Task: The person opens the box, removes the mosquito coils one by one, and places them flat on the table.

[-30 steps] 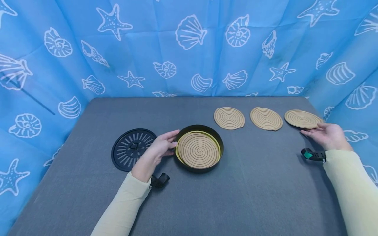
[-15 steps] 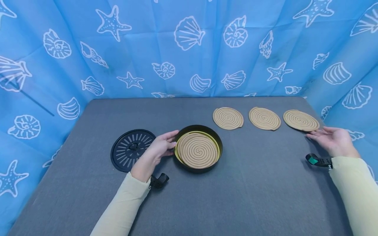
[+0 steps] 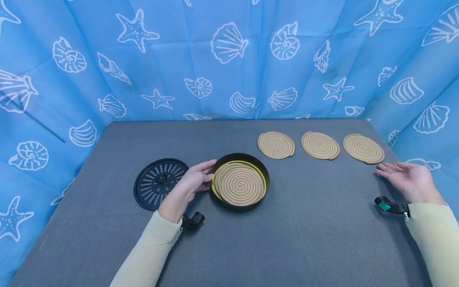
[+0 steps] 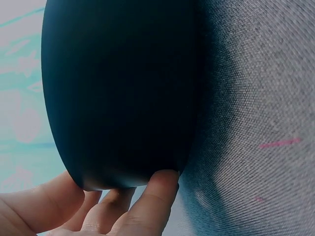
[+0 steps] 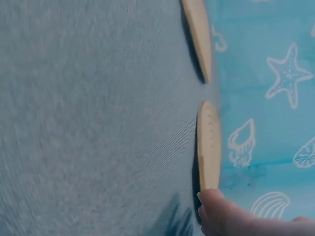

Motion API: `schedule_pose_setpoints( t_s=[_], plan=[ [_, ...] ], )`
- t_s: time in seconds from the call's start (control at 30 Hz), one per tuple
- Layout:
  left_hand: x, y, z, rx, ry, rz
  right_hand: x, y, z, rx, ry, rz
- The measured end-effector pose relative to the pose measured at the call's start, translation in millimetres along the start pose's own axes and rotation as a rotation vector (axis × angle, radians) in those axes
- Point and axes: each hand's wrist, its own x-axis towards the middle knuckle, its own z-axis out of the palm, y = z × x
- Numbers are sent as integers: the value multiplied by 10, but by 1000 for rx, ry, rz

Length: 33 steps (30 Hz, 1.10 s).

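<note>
My left hand holds the left side of a round black mosquito coil holder, thumb at its rim and fingers against its outer wall. The left wrist view shows the dark wall close up, with fingertips low on it near the tabletop. Inside the holder, within a yellow inner ring, lies a tan mosquito coil. My right hand is palm up with loose fingers, its fingertips right at the near edge of the rightmost mosquito coil, which lies flat on the table.
Two more mosquito coils, a left one and a middle one, lie in a row along the table's far side. A black slotted lid with a small ring lies partly under my left forearm. A blue seashell curtain hangs behind the grey table.
The rightmost coil, earlier tilted up at its near edge in my right fingers, has come down flat on the table. My right hand has drawn back toward me. The left hand stays put.
</note>
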Motion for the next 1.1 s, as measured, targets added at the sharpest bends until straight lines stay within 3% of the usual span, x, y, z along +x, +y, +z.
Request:
schedule_pose_setpoints(
  t_s=[0.27, 0.5, 1.1],
  plan=[
    [6, -16, 0, -2, -3, -1, -116, 112, 29, 91, -51, -18],
    [7, -12, -2, -8, -7, 2, -240, 253, 74, 145, -172, 18],
    [-3, -14, 13, -4, 23, 11, -507, 726, 347, 5, -486, 115]
  ],
)
